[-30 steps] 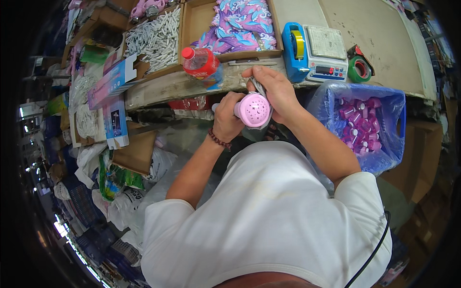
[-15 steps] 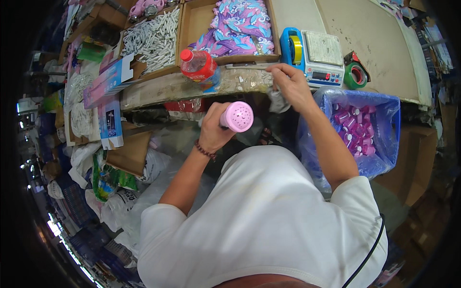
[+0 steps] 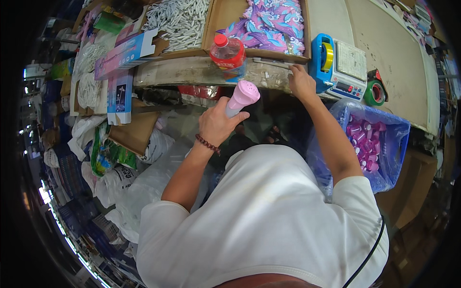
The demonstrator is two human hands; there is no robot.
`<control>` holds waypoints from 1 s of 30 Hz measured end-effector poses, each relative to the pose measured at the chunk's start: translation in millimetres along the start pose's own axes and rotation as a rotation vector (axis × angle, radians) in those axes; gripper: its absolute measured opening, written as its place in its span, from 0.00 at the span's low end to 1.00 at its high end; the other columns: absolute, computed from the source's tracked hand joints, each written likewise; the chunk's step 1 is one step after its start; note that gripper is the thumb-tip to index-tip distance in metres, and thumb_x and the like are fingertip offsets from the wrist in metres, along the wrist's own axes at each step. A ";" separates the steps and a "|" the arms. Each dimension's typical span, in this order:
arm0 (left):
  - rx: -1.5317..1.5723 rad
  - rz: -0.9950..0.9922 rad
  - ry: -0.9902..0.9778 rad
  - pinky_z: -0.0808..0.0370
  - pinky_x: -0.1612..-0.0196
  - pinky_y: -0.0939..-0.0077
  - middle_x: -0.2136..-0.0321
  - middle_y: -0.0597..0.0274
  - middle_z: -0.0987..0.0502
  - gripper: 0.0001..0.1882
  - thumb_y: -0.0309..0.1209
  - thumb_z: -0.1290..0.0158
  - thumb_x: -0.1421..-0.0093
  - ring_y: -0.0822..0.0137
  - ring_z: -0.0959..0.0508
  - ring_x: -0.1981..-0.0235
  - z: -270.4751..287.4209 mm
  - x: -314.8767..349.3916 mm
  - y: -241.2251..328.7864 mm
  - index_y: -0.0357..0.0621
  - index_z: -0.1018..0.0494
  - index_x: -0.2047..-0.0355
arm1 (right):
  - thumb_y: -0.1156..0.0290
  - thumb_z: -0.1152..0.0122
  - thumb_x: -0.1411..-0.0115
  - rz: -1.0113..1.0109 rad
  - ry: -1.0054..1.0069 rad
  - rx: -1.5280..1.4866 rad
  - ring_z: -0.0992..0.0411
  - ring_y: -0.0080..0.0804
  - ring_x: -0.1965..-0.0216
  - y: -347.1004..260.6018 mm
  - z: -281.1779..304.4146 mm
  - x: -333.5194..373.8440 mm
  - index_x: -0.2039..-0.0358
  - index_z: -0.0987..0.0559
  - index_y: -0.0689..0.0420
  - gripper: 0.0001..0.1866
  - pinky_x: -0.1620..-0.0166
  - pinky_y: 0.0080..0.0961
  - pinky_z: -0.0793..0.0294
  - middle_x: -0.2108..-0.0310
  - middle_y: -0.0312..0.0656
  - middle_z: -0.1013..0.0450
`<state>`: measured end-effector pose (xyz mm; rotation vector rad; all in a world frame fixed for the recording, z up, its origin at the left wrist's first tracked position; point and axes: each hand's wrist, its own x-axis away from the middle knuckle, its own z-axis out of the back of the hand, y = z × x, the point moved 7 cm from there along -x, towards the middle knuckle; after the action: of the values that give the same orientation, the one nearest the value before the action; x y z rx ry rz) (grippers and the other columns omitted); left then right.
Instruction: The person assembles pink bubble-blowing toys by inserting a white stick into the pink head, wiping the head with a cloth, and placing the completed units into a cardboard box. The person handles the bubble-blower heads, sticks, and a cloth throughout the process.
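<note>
Now clasped in the left hand (image 3: pixel 217 124), in front of the bench (image 3: pixel 173 72), tilted pink microphone-shaped piece (image 3: pixel 243 95) with holed head (image 3: pixel 248 89) and greyish-lilac handle (image 3: pixel 233 108), red-capped bottle (image 3: pixel 227 58) close beyond, right hand (image 3: pixel 302 83) at a thin stick (image 3: pixel 270 63), grip impossible to tell, scale (image 3: pixel 350 65) and blue bin (image 3: pixel 401 144) rightward

A plain white shirt (image 3: pixel 259 211) with wide short sleeves (image 3: pixel 161 221), soft creases across the back and a stitched band at the neckline (image 3: pixel 269 270); a dark reddish-brown bracelet (image 3: pixel 207 144) of round beads circles the left wrist (image 3: pixel 212 139); a thin black cable (image 3: pixel 367 259) curves down beside the right sleeve
</note>
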<state>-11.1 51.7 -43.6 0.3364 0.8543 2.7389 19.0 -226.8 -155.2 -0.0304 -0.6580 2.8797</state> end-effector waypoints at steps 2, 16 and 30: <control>-0.017 -0.003 -0.024 0.27 0.66 0.53 0.74 0.50 0.20 0.29 0.57 0.39 0.52 0.46 0.21 0.68 2.0 0.8 -4.4 0.44 0.29 0.65 | 0.70 0.52 0.41 0.072 0.034 0.084 0.25 0.51 0.61 -0.4 -6.9 -11.0 0.53 0.26 0.56 0.15 0.59 0.44 0.25 0.52 0.47 0.29; 0.002 0.014 -0.123 0.27 0.61 0.53 0.67 0.46 0.21 0.37 0.65 0.53 0.45 0.43 0.22 0.63 21.4 1.7 -15.1 0.43 0.33 0.52 | 0.72 0.53 0.42 0.070 -0.090 0.302 0.25 0.46 0.60 17.0 -33.1 -36.2 0.59 0.24 0.51 0.12 0.61 0.42 0.24 0.60 0.46 0.27; 0.449 0.011 -0.204 0.29 0.56 0.60 0.63 0.46 0.22 0.28 0.53 0.54 0.36 0.46 0.23 0.61 5.6 -25.8 -7.7 0.40 0.33 0.50 | 0.63 0.44 0.42 -0.125 -0.146 -0.087 0.25 0.50 0.60 8.0 1.7 -9.4 0.54 0.22 0.52 0.16 0.57 0.41 0.28 0.63 0.49 0.23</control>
<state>16.1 52.8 -47.3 0.6904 1.4027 2.4407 26.8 -236.3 -157.3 0.2030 -0.7822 2.7508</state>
